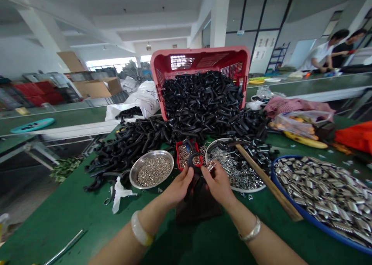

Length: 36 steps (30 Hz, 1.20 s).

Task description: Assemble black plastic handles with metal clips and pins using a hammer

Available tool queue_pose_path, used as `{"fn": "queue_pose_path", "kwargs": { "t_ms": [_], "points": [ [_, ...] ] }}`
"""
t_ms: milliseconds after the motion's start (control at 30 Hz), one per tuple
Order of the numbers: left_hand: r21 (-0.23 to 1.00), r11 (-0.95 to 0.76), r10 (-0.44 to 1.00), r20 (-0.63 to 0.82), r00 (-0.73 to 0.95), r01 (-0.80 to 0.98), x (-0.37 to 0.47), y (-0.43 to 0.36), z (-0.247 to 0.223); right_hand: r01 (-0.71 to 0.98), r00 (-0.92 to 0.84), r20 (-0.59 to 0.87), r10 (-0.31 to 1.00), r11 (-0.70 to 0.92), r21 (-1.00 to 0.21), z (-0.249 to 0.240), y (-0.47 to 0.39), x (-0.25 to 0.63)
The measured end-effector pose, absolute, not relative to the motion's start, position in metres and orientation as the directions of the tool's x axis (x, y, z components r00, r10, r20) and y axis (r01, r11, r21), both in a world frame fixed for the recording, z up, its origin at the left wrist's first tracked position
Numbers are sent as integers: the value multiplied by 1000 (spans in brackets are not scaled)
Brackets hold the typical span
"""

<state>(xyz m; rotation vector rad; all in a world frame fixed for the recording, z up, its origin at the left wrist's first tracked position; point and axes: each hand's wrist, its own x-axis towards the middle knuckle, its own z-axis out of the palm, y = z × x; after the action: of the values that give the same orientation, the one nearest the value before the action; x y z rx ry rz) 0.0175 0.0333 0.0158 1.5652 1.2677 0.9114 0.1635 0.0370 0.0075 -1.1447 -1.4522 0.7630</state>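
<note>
My left hand (180, 185) grips a black curved part (192, 159) with a hooked, open end. My right hand (218, 182) pinches a shiny coil spring (210, 166) close beside it, and its thumb seems to touch the black part. Beneath both hands is a dark block (197, 210). Just beyond them stands a small red tray (180, 165) of tiny metal pieces. A metal dish (132, 175) of small rivet-like pieces lies to the left. On the right, a white-rimmed tray (247, 190) holds nuts and bolts, with a wooden-handled hammer (270, 183) across it.
A tipped red crate (155, 82) spills black curved parts (203, 98) over the green table (116, 234). A blue basin (314, 220) of springs stands at right. Bananas (305, 140), a white scrap (119, 195) and a metal rod (65, 247) lie about. Two people work at far right.
</note>
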Motion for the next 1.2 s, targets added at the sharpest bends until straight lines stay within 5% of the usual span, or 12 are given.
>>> {"fn": "queue_pose_path", "kwargs": {
  "t_ms": [300,533,633,800,1200],
  "points": [
    [997,63,996,-60,65,-39,43,48,20,357,8,427,904,396,-846,11,29,172],
    [952,-166,985,173,-5,258,53,33,13,508,-58,469,881,431,-746,33,30,174],
    [972,-140,985,156,-74,186,54,31,14,554,-216,467,857,502,-664,46,33,176],
    [999,34,999,-34,-15,6,50,37,22,537,-116,475,872,458,-709,40,35,177],
    [978,-95,990,112,-81,188,50,28,16,622,-143,477,867,454,-638,35,42,172]
  ]
}}
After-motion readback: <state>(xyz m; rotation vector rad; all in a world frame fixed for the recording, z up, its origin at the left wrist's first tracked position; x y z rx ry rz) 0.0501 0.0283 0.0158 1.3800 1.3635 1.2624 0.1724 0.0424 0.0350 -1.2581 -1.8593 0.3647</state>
